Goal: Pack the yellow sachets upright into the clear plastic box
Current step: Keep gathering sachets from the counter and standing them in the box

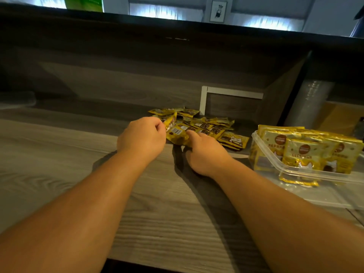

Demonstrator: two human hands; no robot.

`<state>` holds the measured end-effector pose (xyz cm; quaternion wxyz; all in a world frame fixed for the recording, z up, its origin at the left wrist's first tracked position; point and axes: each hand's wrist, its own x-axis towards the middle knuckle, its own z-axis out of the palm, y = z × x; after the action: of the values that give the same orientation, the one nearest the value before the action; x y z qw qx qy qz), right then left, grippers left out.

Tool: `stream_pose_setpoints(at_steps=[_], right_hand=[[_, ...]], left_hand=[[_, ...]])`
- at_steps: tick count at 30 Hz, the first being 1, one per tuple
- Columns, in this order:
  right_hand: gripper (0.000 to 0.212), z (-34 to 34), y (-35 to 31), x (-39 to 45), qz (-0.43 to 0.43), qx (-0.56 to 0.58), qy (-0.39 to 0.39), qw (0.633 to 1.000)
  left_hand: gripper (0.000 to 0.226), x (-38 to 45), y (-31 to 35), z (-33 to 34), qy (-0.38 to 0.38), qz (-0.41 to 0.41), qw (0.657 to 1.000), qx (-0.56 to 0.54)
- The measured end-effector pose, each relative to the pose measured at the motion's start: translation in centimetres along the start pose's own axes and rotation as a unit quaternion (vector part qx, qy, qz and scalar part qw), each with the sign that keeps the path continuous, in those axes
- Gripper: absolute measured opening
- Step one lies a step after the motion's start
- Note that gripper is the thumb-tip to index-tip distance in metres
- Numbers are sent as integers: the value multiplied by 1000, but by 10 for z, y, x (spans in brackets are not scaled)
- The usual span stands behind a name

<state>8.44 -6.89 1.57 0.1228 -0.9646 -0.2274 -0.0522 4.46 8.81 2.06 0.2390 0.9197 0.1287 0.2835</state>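
We see the left hand (142,136) pinching a yellow sachet (170,121) above the loose pile (208,127) on the wooden counter (153,203), right hand (204,152) gripping another sachet (178,135), clear plastic box (307,172) at right holding upright sachets (304,149)

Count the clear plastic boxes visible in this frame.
1. The clear plastic box sits on the wooden counter at the right edge, holding upright yellow sachets. Its right part runs out of frame, so anything beyond is unseen.

grey wood-grain counter (59,154), loose yellow sachets (208,125), clear plastic box (295,172)
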Motion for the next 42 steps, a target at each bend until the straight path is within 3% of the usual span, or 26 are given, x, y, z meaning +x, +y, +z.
stream_pose_setpoints(at_steps=[3,6,8,11,17,20,24,28,32,36,39,42], right_hand=[[68,-1,-4,-5,5,-71,16,997],[49,-6,-7,-9,-18,-93,-7,995],[44,-8,-8,-12,-46,-93,0,995],[57,-16,-9,-16,-76,-98,-3,992],[62,-30,-12,-23,-81,-66,-38,994],[59,-35,-6,-23,-72,-13,1,997],[60,-40,-3,-25,-20,123,104,987],[50,-42,-1,-25,10,272,204,940],[46,-39,-5,-28,16,378,226,898],[38,-42,-14,-32,-4,416,265,870],[32,-51,-19,-34,-7,461,285,840],[31,-66,-16,-39,-4,455,279,846]], left_hand=[[32,1,5,-1,33,-41,993,-108],[41,2,10,-4,44,-101,970,-215],[42,2,11,-4,36,-159,936,-313],[35,0,15,-6,7,-223,879,-422],[16,-2,14,-6,-47,-270,836,-475],[16,-2,12,-3,-79,-278,824,-487],[20,0,12,-6,-61,-284,803,-521],[45,-1,12,-5,-54,-264,816,-512],[36,-4,16,-5,-47,-228,850,-473],[42,-6,17,-4,10,-185,880,-438],[40,-12,22,-6,41,-154,876,-456],[32,-18,32,-7,45,-151,874,-460]])
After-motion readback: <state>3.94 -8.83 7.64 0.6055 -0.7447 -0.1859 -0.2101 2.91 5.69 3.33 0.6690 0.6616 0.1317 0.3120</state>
